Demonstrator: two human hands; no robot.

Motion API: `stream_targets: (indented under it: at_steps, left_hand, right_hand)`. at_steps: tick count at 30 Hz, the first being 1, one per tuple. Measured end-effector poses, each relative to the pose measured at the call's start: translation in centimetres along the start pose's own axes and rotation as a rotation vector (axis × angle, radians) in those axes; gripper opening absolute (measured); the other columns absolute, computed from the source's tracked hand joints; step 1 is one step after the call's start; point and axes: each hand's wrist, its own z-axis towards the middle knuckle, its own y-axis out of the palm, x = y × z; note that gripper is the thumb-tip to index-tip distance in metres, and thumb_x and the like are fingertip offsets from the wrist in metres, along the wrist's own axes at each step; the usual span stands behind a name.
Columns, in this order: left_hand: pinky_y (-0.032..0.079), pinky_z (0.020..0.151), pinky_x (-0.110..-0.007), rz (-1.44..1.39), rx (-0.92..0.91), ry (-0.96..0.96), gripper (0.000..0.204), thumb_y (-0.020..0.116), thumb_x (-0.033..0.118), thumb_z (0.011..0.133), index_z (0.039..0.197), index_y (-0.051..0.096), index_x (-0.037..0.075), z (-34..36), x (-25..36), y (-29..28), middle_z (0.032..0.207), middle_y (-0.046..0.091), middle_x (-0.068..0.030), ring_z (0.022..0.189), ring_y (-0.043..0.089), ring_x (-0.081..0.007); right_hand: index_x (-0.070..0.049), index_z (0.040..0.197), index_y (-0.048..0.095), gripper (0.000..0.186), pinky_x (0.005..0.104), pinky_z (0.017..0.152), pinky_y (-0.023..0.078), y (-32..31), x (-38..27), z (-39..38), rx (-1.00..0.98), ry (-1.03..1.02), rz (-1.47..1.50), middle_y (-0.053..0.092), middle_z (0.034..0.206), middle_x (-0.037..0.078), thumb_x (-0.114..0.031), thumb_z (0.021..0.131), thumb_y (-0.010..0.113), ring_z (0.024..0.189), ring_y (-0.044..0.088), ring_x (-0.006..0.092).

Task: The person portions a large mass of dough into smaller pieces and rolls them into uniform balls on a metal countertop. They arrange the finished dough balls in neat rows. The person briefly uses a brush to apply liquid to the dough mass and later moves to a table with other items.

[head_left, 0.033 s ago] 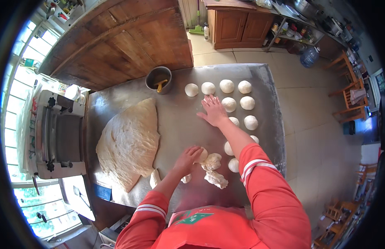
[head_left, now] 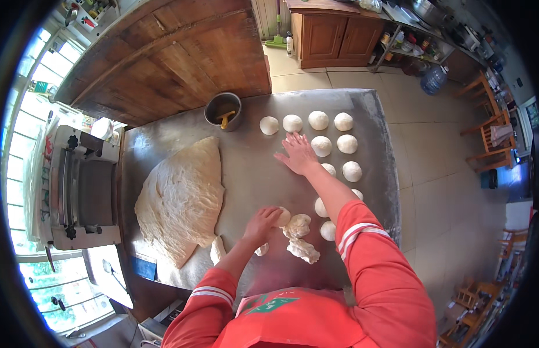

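Observation:
My left hand [head_left: 263,225] is cupped over a small dough ball [head_left: 284,217] on the metal table, its fingers curled against the ball's left side. Just right of it lie a rough dough piece [head_left: 298,226] and a torn, ragged dough piece [head_left: 303,251]. My right hand [head_left: 298,155] reaches far forward with fingers spread, over the row of round dough balls. Pale dough shows at its fingertips, mostly hidden by the hand. Around it sit smooth dough balls, among them one [head_left: 292,123] just beyond the fingers and one [head_left: 321,146] to the right.
A large dough mass [head_left: 179,200] covers the table's left half, with a dough strip [head_left: 217,250] at its near corner. A dark pot [head_left: 234,103] with a yellow-handled tool stands at the far edge. Left of the table [head_left: 252,156] is a roller machine [head_left: 86,188]; a wooden panel [head_left: 170,58] rises behind.

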Motion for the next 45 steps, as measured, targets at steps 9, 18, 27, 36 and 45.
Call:
stream_targets:
  at_steps: [9,18,27,36,45]
  left_hand:
    - [0.051,0.075,-0.045,-0.527,0.49,-0.504,0.021,0.055,0.012,0.091,0.109,0.056,0.002,-11.1,4.8,1.2,0.093,0.065,-0.0241,0.085,0.065,-0.0403]
    - [0.051,0.075,-0.047,-0.689,0.272,-0.748,0.043,0.054,0.041,0.097,0.126,0.051,0.008,-26.1,0.9,4.8,0.103,0.066,-0.0197,0.095,0.064,-0.0356]
    - [0.051,0.07,-0.036,-1.108,0.196,-0.943,0.042,0.045,0.041,0.1,0.119,0.057,0.005,-29.0,-2.8,8.7,0.105,0.063,-0.0062,0.089,0.059,-0.0172]
    - [0.056,0.069,-0.039,-1.844,0.135,-0.896,0.025,0.067,0.016,0.091,0.109,0.058,0.0,-26.2,-3.5,11.4,0.097,0.063,-0.0076,0.082,0.065,-0.0191]
    - [0.046,0.101,-0.039,-2.112,0.015,-0.683,0.036,0.046,0.021,0.101,0.128,0.05,-0.002,-29.5,6.9,-3.4,0.123,0.059,-0.015,0.115,0.058,-0.0259]
  right_hand:
    - [-0.003,0.114,0.065,0.041,0.0399,0.087,0.05,-4.1,-17.7,-17.6,-0.243,0.377,0.928,0.067,0.105,0.021,-0.039,0.096,0.057,0.102,0.065,0.0344]
    - [0.003,0.081,0.068,0.067,0.0466,0.072,0.052,6.4,-21.5,-29.1,-0.101,0.67,0.401,0.067,0.074,0.022,-0.06,0.094,0.046,0.077,0.068,0.0378]
    - [0.004,0.14,0.037,0.07,0.0504,0.113,0.027,4.3,-33.1,-38.3,-0.15,-0.193,0.317,0.037,0.146,0.025,-0.036,0.089,0.062,0.136,0.035,0.0402]
    - [-0.001,0.09,0.063,0.038,0.0446,0.082,0.049,-0.4,-35.0,-37.0,0.131,0.382,0.574,0.067,0.09,0.018,-0.038,0.093,0.058,0.094,0.064,0.0359]
    - [-0.006,0.092,0.056,0.021,0.0459,0.065,0.049,-9.2,-37.8,-34.2,0.378,0.014,0.454,0.062,0.082,0.015,-0.026,0.095,0.057,0.074,0.062,0.04]
